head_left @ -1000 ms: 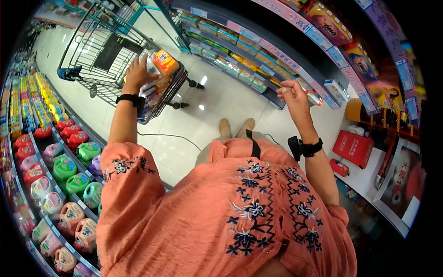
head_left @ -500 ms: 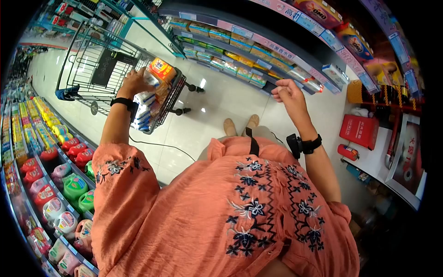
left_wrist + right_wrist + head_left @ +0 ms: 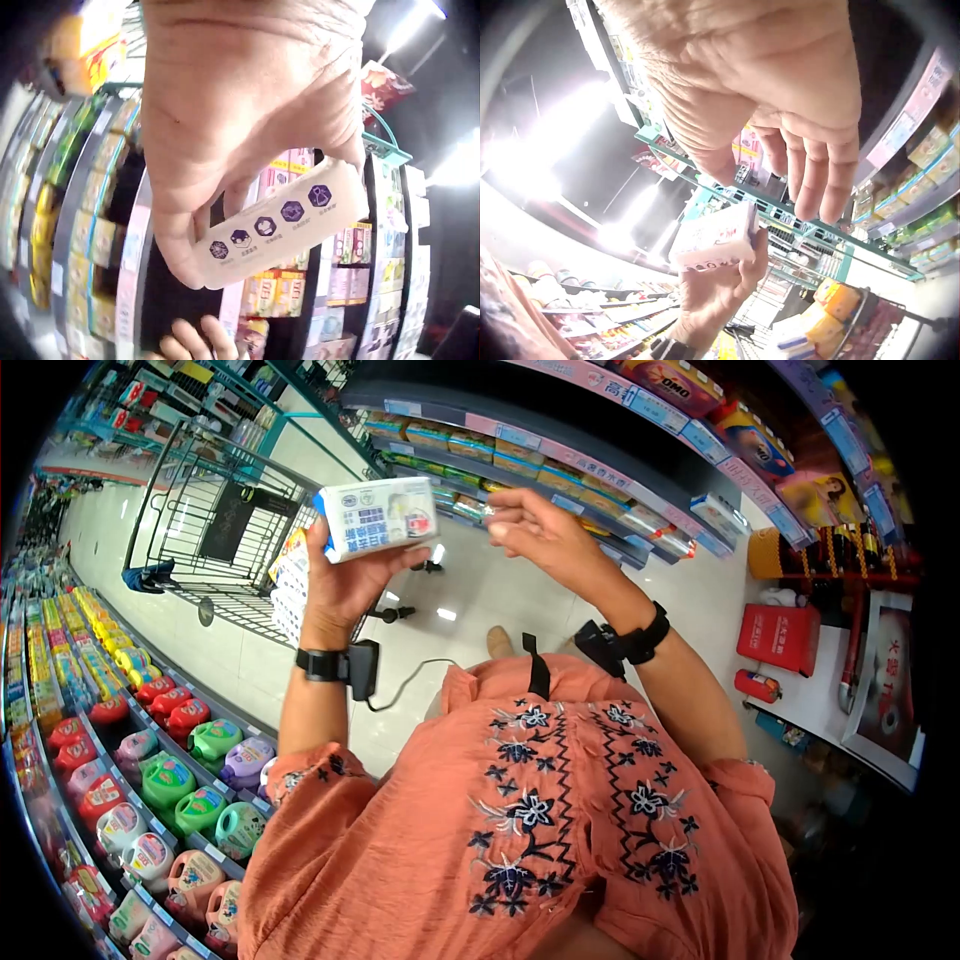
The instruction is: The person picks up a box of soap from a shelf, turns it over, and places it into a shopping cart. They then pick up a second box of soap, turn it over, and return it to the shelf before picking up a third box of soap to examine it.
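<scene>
A white and blue package [image 3: 380,518] with printed text is gripped by the left hand [image 3: 345,582], held up beside the shopping cart [image 3: 225,530]. In the left wrist view, thumb and fingers of the left hand [image 3: 247,90] clasp the ends of the package [image 3: 277,225], whose side bears a row of purple icons. To the right of the package, the right hand [image 3: 555,545] is raised with relaxed, slightly bent fingers and nothing in it. The right wrist view shows the right hand [image 3: 780,97] apart from the package [image 3: 716,236].
White packs [image 3: 290,590] lie in the cart. Shelves with packaged goods [image 3: 520,455] run along the far side. Detergent bottles [image 3: 168,780] line the left shelves. A red box [image 3: 778,640] and a small red extinguisher [image 3: 757,685] are at the right. A cable [image 3: 405,685] hangs from the left wrist.
The left hand has come up from the cart towards the middle, now gripping the white and blue package. The right hand has moved left and up, closer to it.
</scene>
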The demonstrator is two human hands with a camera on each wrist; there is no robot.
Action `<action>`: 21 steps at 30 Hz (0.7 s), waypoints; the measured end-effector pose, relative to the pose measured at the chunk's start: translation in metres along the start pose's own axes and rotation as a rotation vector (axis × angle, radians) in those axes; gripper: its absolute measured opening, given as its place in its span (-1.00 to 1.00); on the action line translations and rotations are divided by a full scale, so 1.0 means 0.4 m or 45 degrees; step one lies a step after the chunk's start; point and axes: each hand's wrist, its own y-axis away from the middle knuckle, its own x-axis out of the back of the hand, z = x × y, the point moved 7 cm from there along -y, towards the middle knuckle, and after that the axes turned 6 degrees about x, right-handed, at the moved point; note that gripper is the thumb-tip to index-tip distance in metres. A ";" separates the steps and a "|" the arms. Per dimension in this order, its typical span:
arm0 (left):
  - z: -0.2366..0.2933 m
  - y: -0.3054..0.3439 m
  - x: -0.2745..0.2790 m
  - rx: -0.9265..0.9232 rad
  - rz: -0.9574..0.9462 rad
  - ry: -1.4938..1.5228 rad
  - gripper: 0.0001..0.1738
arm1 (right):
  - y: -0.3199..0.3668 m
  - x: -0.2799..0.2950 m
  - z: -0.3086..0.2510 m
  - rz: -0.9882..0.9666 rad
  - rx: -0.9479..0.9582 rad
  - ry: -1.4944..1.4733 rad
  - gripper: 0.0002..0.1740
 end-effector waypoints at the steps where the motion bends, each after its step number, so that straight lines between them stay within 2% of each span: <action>1: -0.026 -0.007 -0.027 -0.022 -0.065 0.017 0.09 | -0.007 -0.011 -0.011 -0.002 0.004 -0.032 -0.40; 2: -0.056 -0.012 -0.047 -0.040 -0.159 0.117 0.10 | -0.011 -0.016 -0.021 -0.003 0.007 -0.065 -0.38; 4: -0.100 -0.022 -0.077 -0.013 -0.084 0.071 0.17 | -0.013 -0.011 -0.032 -0.018 -0.025 -0.078 -0.31; 5: -0.120 -0.030 -0.089 -0.004 -0.209 0.201 0.11 | -0.011 -0.004 -0.035 0.007 -0.021 -0.110 -0.30; 9: -0.178 -0.058 -0.148 0.060 -0.318 0.388 -0.02 | 0.019 0.049 -0.019 0.107 -0.024 -0.207 -0.35; 12: -0.224 -0.085 -0.182 0.153 -0.217 0.325 -0.02 | 0.062 0.108 -0.015 0.185 -0.028 -0.241 -0.38; 19: -0.310 -0.141 -0.266 0.304 -0.239 0.128 -0.18 | 0.175 0.236 -0.011 0.354 0.010 -0.281 -0.44; 21: -0.337 -0.162 -0.265 0.356 -0.218 0.046 -0.22 | 0.208 0.256 -0.009 0.334 -0.066 -0.308 -0.44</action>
